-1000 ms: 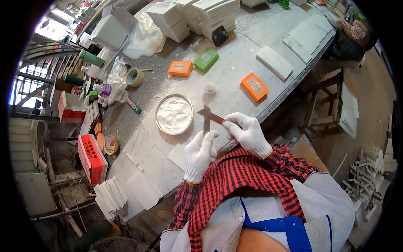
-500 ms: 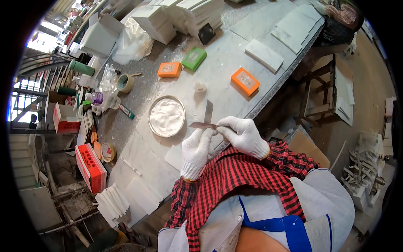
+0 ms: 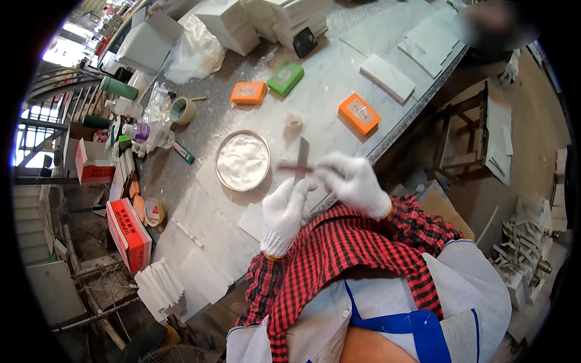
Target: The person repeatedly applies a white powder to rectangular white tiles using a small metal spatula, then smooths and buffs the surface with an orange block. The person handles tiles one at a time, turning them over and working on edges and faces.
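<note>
Both of my hands wear white knit gloves and meet over the near edge of the marble-topped table. Between the fingers of my left hand point(image 3: 283, 215) stands a thin flat grey strip point(image 3: 302, 151), pointing away from me. My right hand point(image 3: 357, 186), smeared by motion, pinches a narrow reddish-brown strip point(image 3: 290, 169) that lies across the grey one. Whether the two strips touch, I cannot tell. Left of them sits a round dish point(image 3: 269, 164) filled with white powder or paste point(image 3: 242, 160). Just beyond the grey strip is a small white translucent cup or roll point(image 3: 293, 121).
Two orange boxes point(image 3: 248, 92) point(image 3: 359, 113) and a green box point(image 3: 285, 78) lie farther back. White slabs point(image 3: 227, 27) are stacked behind, beside a black block point(image 3: 304, 42). Tape point(image 3: 181, 111), bottles point(image 3: 141, 131) and a red carton point(image 3: 129, 236) line the left; a stool point(image 3: 493, 130) stands right.
My right hand has shifted slightly up with the reddish-brown strip, now blurred and crossing the grey strip higher up. My left hand keeps its hold. The view has tilted slightly.
</note>
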`<state>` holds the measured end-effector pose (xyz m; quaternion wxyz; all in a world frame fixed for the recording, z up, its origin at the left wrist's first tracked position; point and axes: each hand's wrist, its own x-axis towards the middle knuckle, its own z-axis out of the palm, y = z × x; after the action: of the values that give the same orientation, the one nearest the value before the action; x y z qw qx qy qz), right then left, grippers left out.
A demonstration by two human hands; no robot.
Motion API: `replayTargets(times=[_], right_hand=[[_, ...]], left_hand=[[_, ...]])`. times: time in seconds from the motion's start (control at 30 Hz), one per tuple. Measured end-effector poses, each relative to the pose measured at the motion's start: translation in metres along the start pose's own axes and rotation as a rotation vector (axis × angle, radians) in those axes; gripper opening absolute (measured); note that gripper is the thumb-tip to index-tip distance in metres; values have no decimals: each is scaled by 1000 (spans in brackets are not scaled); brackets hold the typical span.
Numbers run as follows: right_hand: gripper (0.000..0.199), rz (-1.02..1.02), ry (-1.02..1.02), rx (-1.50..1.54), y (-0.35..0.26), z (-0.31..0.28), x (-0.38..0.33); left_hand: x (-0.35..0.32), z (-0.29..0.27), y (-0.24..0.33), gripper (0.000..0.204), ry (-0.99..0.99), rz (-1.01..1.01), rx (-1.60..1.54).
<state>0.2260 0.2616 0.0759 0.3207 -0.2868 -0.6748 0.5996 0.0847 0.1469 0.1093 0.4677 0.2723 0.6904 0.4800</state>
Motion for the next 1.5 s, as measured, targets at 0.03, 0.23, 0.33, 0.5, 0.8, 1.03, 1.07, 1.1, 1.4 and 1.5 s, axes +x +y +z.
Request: replayTargets(times=[0.03, 0.23, 0.33, 0.5, 0.8, 1.03, 1.07, 1.1, 1.4, 1.5], right_hand=[[14, 68, 66, 38, 0, -5, 9], [12, -165, -51, -106, -3, -3, 4], [15, 46, 253, -124, 17, -30, 34], [18, 234, 294, 141, -34, -42, 22], [14, 399, 130, 201, -29, -23, -16], [15, 335, 30, 63, -28, -2, -24], [15, 326, 31, 76, -27, -2, -23], [14, 314, 29, 87, -27, -2, -21], [15, 350, 68, 96, -23, 0, -14], [15, 367, 52, 85, -25, -1, -13]], left_hand=[[-2, 1, 7, 29, -6, 0, -13], [-3, 0, -3, 29, -9, 32, 33], [-1, -1, -3, 23, 45, 137, 118], [7, -2, -20, 31, 407, 588, 582], [20, 0, -27, 52, 719, 861, 849], [28, 2, -34, 55, 768, 944, 766], [27, 2, -33, 55, 766, 949, 771], [27, 3, -32, 56, 769, 954, 773], [24, 6, -34, 58, 776, 946, 700], [22, 6, -35, 60, 794, 933, 749]])
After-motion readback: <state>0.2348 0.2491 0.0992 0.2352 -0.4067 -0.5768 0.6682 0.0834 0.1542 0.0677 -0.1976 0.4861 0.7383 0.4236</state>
